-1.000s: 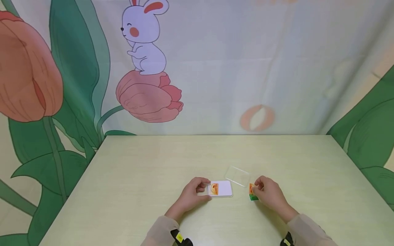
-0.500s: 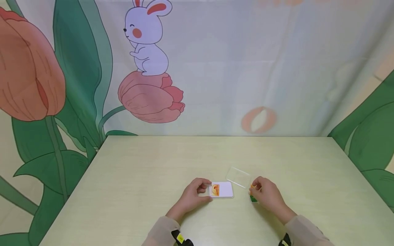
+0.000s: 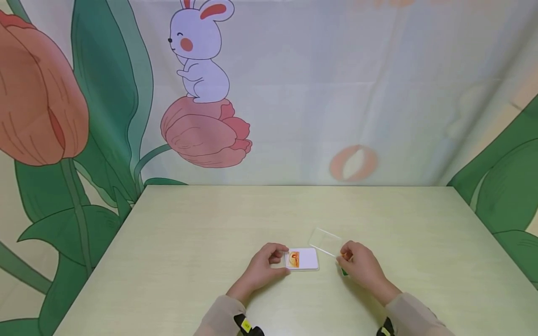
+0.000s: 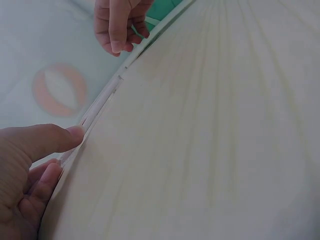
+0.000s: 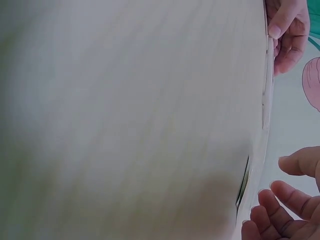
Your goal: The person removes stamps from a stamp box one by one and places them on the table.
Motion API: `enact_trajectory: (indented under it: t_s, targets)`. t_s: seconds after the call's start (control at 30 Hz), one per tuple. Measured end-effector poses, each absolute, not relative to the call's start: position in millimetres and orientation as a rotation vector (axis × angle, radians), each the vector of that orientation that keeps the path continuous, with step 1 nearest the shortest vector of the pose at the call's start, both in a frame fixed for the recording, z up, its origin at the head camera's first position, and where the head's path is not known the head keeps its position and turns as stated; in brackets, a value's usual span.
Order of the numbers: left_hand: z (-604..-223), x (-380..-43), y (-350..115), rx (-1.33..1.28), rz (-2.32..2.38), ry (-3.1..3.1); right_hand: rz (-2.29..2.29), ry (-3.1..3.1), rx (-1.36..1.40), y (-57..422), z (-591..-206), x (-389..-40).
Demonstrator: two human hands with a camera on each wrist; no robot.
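My left hand (image 3: 262, 268) holds the left end of a shallow clear plastic case (image 3: 318, 267) between thumb and fingers. White card (image 3: 308, 259) fills the case, and a small orange picture (image 3: 293, 259) lies toward its left end. On the right, my right hand (image 3: 363, 266) is over a flat orange-and-green piece (image 3: 345, 272), which it mostly covers in the head view. From the right wrist, the thumb and loosely bent fingers (image 5: 280, 215) appear apart, above a thin flat piece (image 5: 243, 180) on the table.
A clear rectangular lid (image 3: 325, 241) lies slantwise on the pale table (image 3: 201, 224), behind and between the hands. Behind the table hangs a printed cloth (image 3: 294, 93) with a rabbit and tulips.
My right hand has shifted a little to the left and now covers more of the orange-and-green piece. My left hand and the case stay in place.
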State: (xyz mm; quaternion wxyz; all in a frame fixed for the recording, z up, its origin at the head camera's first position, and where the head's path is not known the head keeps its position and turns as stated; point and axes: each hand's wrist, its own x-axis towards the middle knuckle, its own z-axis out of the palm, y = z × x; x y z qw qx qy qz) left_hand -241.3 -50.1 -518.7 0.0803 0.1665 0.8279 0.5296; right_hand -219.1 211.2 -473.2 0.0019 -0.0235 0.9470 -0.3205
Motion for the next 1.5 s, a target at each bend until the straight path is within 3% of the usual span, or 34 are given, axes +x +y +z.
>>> enact_trajectory:
  t_s: [1.5]
  targets:
    - [-520.3, -241.7, -51.3, 0.512, 1.594, 2.489, -0.931, 2.983, -0.143, 194.1, -477.6, -221.0]
